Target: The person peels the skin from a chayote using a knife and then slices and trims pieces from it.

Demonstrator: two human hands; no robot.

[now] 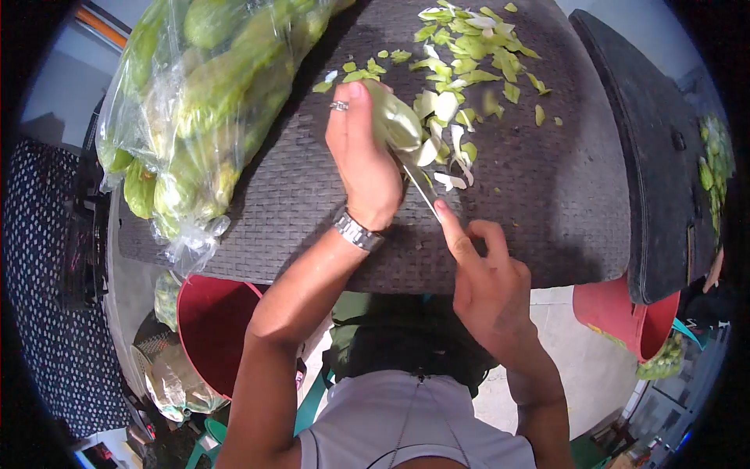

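My left hand (363,156), with a ring and a metal watch, is wrapped round a pale green peeled vegetable (394,121) above the dark woven tabletop (312,219). A knife (422,185) is held in my right hand (488,281), its index finger stretched along the blade. The blade points up and left, its far part close against the lower side of the vegetable. Green and white peelings (461,62) lie scattered just beyond and to the right of the vegetable.
A clear plastic bag of green vegetables (211,102) covers the table's upper left. Below the table edge stand a red bucket (211,328) at left and another red bucket (637,320) at right. A dark flat-sided object (664,172) stands along the right edge.
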